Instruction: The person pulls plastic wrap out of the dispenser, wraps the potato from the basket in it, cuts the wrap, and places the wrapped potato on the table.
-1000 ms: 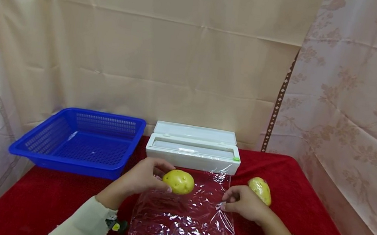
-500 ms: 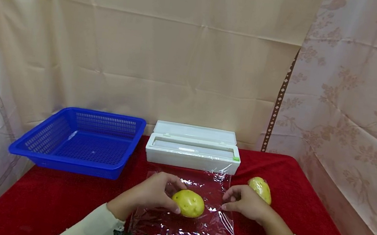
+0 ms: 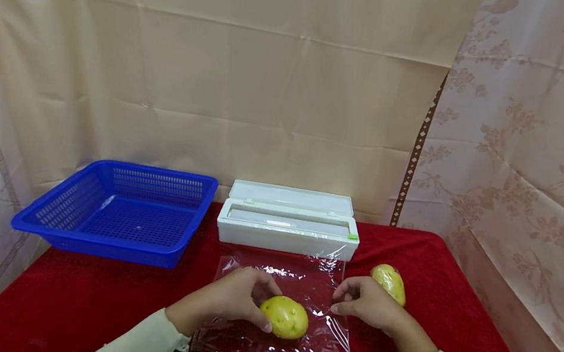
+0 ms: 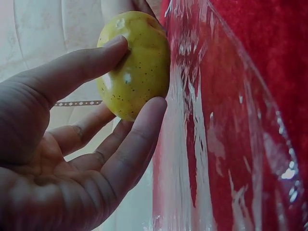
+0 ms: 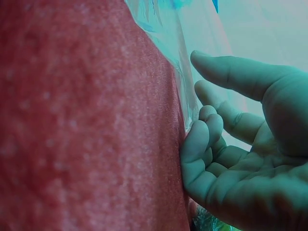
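Note:
A yellow potato (image 3: 284,317) is held by my left hand (image 3: 234,300), low over a sheet of clear cling film (image 3: 257,350). In the left wrist view, the thumb presses one side of the potato (image 4: 137,72) and a fingertip supports it from below. My right hand (image 3: 369,302) rests at the film's right edge, fingers loosely curled. Its thumb and forefinger stand apart in the right wrist view, with the film's edge (image 5: 185,91) beside the fingertips. Just beyond that hand lies a second potato (image 3: 389,282), shiny as if wrapped in film.
At the back stands a white cling film dispenser (image 3: 286,241) with its lid raised and a green slider at its right end. A blue plastic basket (image 3: 109,251) sits at the left. Red cloth (image 3: 454,338) covers the table, with curtains behind and beside it.
My left hand has brought the potato right and toward me, lower over the film. The right hand has hardly moved.

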### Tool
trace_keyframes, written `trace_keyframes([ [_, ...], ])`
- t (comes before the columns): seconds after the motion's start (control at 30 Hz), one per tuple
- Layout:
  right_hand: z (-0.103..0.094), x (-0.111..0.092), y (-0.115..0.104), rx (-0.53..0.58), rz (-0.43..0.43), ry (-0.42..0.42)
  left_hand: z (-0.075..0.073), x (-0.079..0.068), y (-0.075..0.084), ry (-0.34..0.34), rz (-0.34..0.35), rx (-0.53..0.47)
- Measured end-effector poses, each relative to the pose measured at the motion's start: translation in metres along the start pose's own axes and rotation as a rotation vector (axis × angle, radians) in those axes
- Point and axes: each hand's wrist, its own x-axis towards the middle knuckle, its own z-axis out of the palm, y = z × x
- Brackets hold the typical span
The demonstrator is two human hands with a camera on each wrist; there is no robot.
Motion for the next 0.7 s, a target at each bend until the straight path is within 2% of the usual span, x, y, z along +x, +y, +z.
trace_keyframes([
  [0.33,0.0,0.0,0.0,0.006,-0.007,-0.007,0.0,0.005,-0.01,0.052,0.009,0.035],
  [0.7,0.001,0.0,-0.002,0.001,-0.002,-0.008,0.002,0.007,-0.012,0.031,-0.011,0.057],
])
